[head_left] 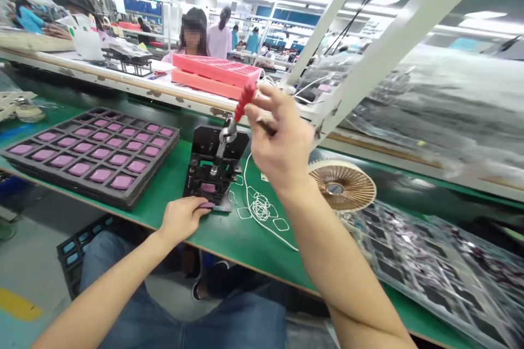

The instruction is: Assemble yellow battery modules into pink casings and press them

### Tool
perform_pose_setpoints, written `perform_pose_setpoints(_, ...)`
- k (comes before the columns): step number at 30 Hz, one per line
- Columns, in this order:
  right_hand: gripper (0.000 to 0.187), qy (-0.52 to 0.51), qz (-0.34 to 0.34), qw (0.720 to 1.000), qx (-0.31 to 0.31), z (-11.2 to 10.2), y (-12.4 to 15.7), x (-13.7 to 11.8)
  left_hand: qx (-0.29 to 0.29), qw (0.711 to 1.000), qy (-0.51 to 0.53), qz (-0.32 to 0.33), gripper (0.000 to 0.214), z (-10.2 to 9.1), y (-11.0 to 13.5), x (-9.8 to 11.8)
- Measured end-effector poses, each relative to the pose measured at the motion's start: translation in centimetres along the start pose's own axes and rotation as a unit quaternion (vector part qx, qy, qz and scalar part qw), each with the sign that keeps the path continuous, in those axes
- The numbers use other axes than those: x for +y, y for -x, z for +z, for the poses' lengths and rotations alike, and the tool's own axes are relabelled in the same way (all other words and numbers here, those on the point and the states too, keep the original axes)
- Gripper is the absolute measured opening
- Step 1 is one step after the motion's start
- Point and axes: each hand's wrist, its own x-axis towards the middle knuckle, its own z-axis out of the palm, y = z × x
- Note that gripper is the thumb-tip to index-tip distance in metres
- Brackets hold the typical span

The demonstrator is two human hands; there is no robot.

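Purple piece (207,205) pinched, red handle (245,100) held
Left hand (180,219) grips the piece narrowly — black fixture (224,173) just beyond its fingertips; right hand (282,136) curls round the handle — fixture below its fingers.

Green bench (223,234), black clamp fixture (200,170) on it.
Left of fixture: black tray (158,170), pink pieces (83,147) inside. Just right: white rings (261,208). Farther right: round fan (341,185), parts trays (385,251).
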Motion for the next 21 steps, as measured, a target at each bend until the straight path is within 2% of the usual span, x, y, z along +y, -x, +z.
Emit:
perform_pose_setpoints(2, 0.023, 0.024, 0.017, 0.998, 0.060, -0.7, 0.1, -0.1, 0.011, 1.000, 0.021, -0.004, 0.022, -0.5, 0.2, -0.3)
perform_pose_setpoints(3, 0.031, 0.027, 0.020, 0.998, 0.045, -0.9, 1.1, -0.2, 0.017, 0.999, 0.032, -0.006, 0.022, -0.9, 0.5, -0.4)
perform_pose_setpoints(4, 0.041, 0.027, 0.021, 0.999, -0.011, -0.9, 2.9, -0.2, 0.024, 0.999, 0.042, -0.009, 0.021, -1.5, 1.0, -0.5)
perform_pose_setpoints(5, 0.049, 0.025, 0.020, 0.995, -0.095, -0.7, 5.2, -0.2, 0.031, 0.998, 0.050, -0.013, 0.019, -2.2, 1.5, -0.6)
perform_pose_setpoints(7, 0.048, 0.029, 0.011, 0.958, -0.283, 0.1, 10.4, 0.2, 0.045, 0.997, 0.061, -0.024, 0.015, -3.6, 2.7, -0.7)
perform_pose_setpoints(9, 0.033, 0.037, 0.015, 0.934, -0.356, 1.6, 15.0, 0.9, 0.060, 0.996, 0.067, -0.029, 0.014, -4.8, 3.7, -0.7)
perform_pose_setpoints(11, 0.029, 0.046, 0.027, 0.927, -0.370, 3.5, 17.7, 1.9, 0.068, 0.995, 0.067, -0.018, 0.013, -5.5, 4.3, -0.6)
perform_pose_setpoints(13, 0.033, 0.059, 0.042, 0.920, -0.385, 5.5, 18.4, 2.9, 0.072, 0.996, 0.056, 0.003, 0.014, -5.6, 4.3, -0.5)
perform_pose_setpoints(17, 0.038, 0.069, 0.060, 0.905, -0.415, 8.4, 17.5, 4.7, 0.084, 0.996, 0.023, 0.028, 0.020, -4.7, 3.2, -1.0)
perform_pose_setpoints(19, 0.036, 0.058, 0.059, 0.906, -0.416, 8.8, 17.4, 5.2, 0.090, 0.995, 0.004, 0.037, 0.018, -4.0, 2.1, -1.3)
perform_pose_setpoints(21, 0.034, 0.044, 0.060, 0.913, -0.401, 8.1, 17.7, 5.3, 0.087, 0.995, -0.017, 0.051, 0.017, -3.0, 0.8, -1.6)
